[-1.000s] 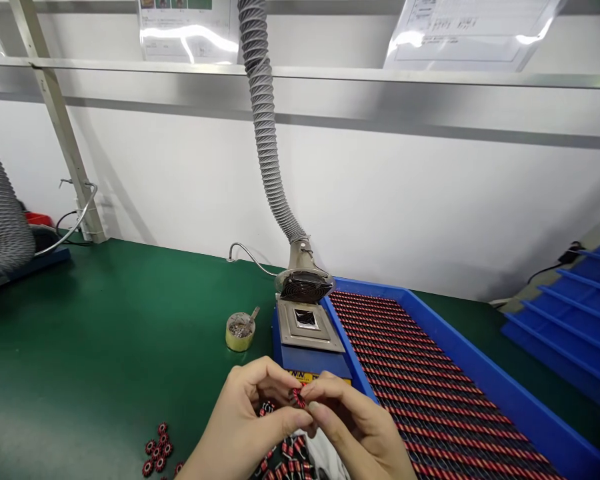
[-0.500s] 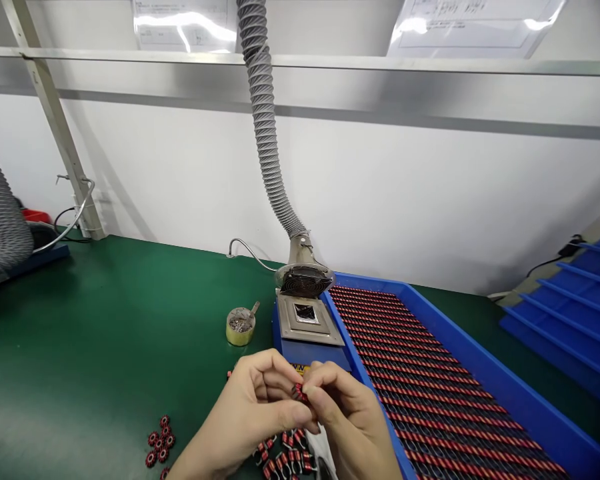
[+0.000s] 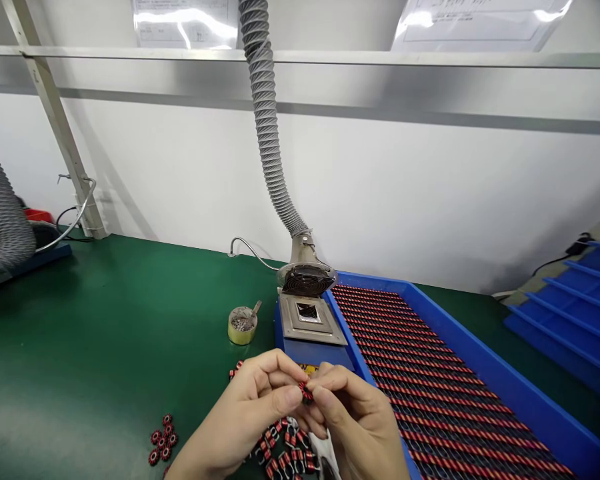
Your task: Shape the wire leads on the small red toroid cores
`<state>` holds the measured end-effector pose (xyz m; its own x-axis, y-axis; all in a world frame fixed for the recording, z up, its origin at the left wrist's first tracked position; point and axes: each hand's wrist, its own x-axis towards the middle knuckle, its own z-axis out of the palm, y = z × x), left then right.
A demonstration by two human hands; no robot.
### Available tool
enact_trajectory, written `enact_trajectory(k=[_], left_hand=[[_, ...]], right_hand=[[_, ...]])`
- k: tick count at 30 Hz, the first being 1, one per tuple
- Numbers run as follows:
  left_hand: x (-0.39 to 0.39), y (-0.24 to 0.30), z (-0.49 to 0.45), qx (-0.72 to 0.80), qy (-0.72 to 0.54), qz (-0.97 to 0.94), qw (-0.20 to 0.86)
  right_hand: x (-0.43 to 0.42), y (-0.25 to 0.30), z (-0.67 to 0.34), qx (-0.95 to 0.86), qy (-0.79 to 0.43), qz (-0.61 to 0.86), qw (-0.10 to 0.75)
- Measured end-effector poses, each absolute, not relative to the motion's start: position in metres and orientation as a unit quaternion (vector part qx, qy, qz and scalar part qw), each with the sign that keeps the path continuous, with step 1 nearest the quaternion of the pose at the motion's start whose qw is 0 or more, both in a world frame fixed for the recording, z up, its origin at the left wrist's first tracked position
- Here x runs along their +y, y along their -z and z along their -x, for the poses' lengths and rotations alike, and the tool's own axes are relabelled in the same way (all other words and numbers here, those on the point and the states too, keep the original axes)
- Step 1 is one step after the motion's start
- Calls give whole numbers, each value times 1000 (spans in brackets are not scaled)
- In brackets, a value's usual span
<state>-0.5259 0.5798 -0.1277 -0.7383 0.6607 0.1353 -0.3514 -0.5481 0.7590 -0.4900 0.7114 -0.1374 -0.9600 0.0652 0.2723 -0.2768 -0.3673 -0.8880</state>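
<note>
Coil (image 3: 305,392) — pinched, mostly hidden | left hand (image 3: 250,413) | right hand (image 3: 357,427)

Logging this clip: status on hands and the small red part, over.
Left hand and right hand both pinching one red coil. Held above loose coils on green bench. Nothing between hands and blue tray.

Single head view, looking forward and slightly down across green bench (image 3: 105,333) toward white wall (image 3: 405,200); hands close at bottom edge.
</note>
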Motion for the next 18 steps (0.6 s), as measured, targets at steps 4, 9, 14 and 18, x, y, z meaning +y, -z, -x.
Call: enact_trajectory(k=[4,9,14,18], left_hand=[[579,127,525,378,-855,-203,293],[578,123,522,440,-846,-183,238],[579,119,519,519,-812,-170,206],[580,121,519,458,-830,-181,260]], right_hand=[[710,136,489,-593,-787,-81,147],[703,134,481,-693,-646,-73,311],[698,137,479,-701,-563,-89,429],[704,135,483,-642,-703,-56,302]])
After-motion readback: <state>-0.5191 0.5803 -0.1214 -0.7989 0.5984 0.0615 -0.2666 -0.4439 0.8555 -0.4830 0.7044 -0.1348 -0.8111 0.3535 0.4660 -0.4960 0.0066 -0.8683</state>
